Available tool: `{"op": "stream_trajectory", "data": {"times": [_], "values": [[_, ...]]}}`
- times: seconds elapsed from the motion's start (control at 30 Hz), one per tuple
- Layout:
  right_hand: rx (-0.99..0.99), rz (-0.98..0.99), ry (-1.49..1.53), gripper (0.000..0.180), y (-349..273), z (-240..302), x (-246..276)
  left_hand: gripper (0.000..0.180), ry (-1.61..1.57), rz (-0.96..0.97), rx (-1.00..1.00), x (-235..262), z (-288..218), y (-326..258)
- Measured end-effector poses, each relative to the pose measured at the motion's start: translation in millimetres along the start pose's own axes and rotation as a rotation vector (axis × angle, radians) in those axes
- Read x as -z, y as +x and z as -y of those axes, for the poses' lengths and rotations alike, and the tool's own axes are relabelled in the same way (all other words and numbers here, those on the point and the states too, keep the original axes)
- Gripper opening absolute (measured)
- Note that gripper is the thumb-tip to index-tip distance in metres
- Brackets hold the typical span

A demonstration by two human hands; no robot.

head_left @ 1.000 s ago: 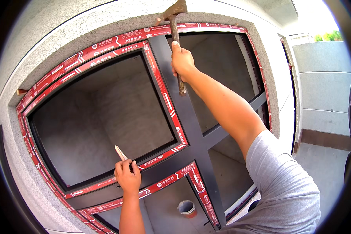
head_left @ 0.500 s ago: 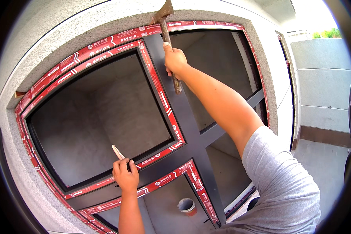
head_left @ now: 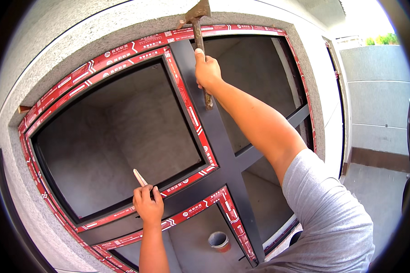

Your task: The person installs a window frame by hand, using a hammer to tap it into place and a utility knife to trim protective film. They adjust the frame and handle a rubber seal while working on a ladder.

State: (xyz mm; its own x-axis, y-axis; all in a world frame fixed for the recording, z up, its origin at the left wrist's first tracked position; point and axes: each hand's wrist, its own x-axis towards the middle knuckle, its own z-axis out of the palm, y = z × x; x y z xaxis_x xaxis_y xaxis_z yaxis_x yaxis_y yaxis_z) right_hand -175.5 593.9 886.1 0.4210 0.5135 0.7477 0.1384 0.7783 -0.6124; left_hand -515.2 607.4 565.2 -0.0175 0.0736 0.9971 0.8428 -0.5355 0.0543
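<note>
My right hand [head_left: 208,72] is raised and wrapped round the wooden handle of a hatchet [head_left: 197,28]. Its worn metal head is up at the top edge of the window frame [head_left: 187,111], beside a small wooden wedge [head_left: 181,23] in the gap under the wall opening. Whether head and wedge touch, I cannot tell. Lower down, my left hand [head_left: 149,204] is closed on thin pale wooden strips [head_left: 140,177] that point up over the upper left pane opening. That hand is against the dark crossbar. Red printed protective tape [head_left: 187,98] covers much of the frame.
Another wood piece [head_left: 23,109] sticks out at the frame's upper left corner. Through the lower opening a bucket [head_left: 219,241] stands on the floor inside. Rough concrete wall [head_left: 100,27] surrounds the frame. A grey boundary wall [head_left: 378,100] rises at the right.
The hatchet head has shifted a little to the right with my right hand, and the wooden wedge beside it now shows. My left hand and its strips have barely moved.
</note>
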Motion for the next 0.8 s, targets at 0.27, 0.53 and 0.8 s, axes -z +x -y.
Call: {"op": "stream_trajectory", "data": {"times": [0.27,0.53,0.8], "values": [[-0.016,0.015,-0.023,0.057,-3.4,2.3,-0.5,0.016,-0.002,0.011,0.013,-0.2,1.2,-1.8],[-0.138,0.117,0.052,0.058,-38.0,22.9,31.7,0.018,-0.022,-0.002,-0.006,-2.1,-3.0,1.7],[-0.325,0.467,0.329,0.059,-213.2,-52.2,136.9,0.019,0.023,0.023,0.011,9.1,7.5,-1.3]]}}
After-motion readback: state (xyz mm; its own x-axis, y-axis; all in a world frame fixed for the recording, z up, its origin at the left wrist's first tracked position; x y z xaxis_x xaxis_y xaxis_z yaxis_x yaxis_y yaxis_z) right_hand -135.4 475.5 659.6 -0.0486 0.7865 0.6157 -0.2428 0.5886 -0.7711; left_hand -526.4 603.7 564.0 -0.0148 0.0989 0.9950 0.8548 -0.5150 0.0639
